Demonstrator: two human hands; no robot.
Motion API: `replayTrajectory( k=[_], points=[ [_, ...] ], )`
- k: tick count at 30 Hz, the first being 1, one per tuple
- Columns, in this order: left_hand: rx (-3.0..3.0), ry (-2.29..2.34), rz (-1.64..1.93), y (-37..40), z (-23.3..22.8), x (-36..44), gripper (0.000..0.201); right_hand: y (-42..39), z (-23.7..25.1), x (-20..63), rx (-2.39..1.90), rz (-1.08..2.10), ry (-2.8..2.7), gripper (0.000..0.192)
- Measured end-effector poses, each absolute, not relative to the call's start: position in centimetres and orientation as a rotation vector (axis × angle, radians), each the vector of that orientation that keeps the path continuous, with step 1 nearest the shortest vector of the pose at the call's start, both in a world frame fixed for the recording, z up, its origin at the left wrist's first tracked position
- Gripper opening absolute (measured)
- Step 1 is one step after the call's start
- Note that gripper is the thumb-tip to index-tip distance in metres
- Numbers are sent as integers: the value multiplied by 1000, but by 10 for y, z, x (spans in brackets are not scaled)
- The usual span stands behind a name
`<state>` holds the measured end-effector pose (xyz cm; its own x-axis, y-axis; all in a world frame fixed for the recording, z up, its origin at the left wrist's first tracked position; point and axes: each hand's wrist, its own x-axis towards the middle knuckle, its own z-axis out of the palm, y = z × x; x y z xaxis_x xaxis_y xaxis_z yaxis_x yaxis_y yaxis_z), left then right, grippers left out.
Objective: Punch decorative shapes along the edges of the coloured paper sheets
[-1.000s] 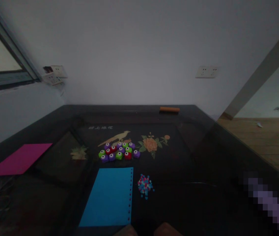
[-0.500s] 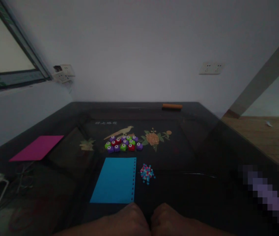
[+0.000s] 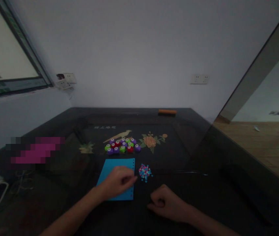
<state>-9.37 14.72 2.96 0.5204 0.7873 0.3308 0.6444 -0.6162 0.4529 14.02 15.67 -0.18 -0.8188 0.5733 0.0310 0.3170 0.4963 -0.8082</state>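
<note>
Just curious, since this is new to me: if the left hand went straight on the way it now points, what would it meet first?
Probably the left hand would meet the beads, though its height is unclear, so it might pass above them.

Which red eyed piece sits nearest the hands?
The rightmost red piece, in the front row; the other two red pieces sit farther left and back.

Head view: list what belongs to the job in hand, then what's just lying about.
Likely in the job:
blue sheet, partly covered by the left hand
pile of small colored bits, beyond the right hand

Apparently lying about:
eye-dotted pieces, beyond the sheet
orange stick, far end
blurred pink shape
</note>
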Motion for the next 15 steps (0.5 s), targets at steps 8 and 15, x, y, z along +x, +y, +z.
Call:
replayTrajectory(
  k=[8, 15],
  points=[
    [2236, 1634, 769, 175, 23, -150, 17, 186, 30, 122, -1115, 1033, -2184, 21],
    [2365, 1600, 581, 178, 17, -162, 23, 207, 20, 82, -1124, 583, -2418, 26]
  ],
)
